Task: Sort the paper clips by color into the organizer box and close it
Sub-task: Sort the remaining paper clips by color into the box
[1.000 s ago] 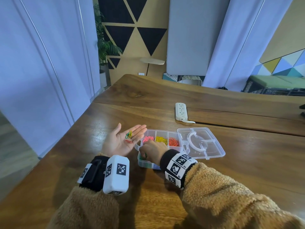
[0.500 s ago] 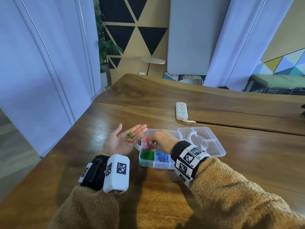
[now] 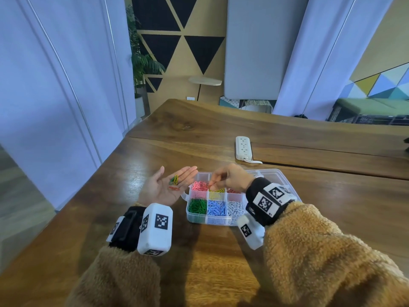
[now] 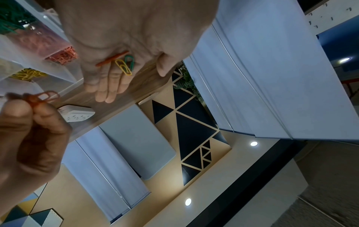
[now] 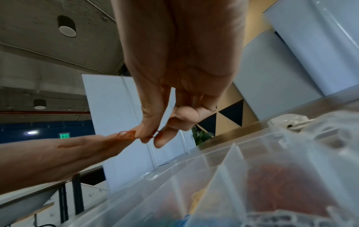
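A: Where is the organizer box [image 3: 199, 219] right now?

B: On the worktop [image 3: 332, 209], lid [image 3: 285, 180] swung fully back on the side away from the person, and the power strip [image 3: 243, 147] lies beyond that. Six compartments: pink, yellow and orange in the row nearer the lid, green, blue and white in the row nearer the person.

A: And the hands?

B: The left hand [image 3: 164, 189] lies palm up just beside the box's pink corner, fingers flat and relaxed, serving as a tray for three loose clips: a green clip [image 4: 129, 61], a yellow clip [image 4: 122, 67] and a red-orange clip [image 4: 111, 58]. The right hand [image 3: 230, 179] hovers over the lidward row, thumb and forefinger pinching one orange clip [image 5: 125, 135].

A: Which cell should it go to?

B: Judging by colour, the orange one at the end of that row, farthest from the left hand. At present the pinch sits nearer the pink and yellow divider, so I'd carry it along the row first.

A: Any tips for the drop?

B: Lower the fingertips inside the walls before letting go; these clips are light and springy and could skip into the yellow cell. Keep the left palm level so the remaining three don't slide off
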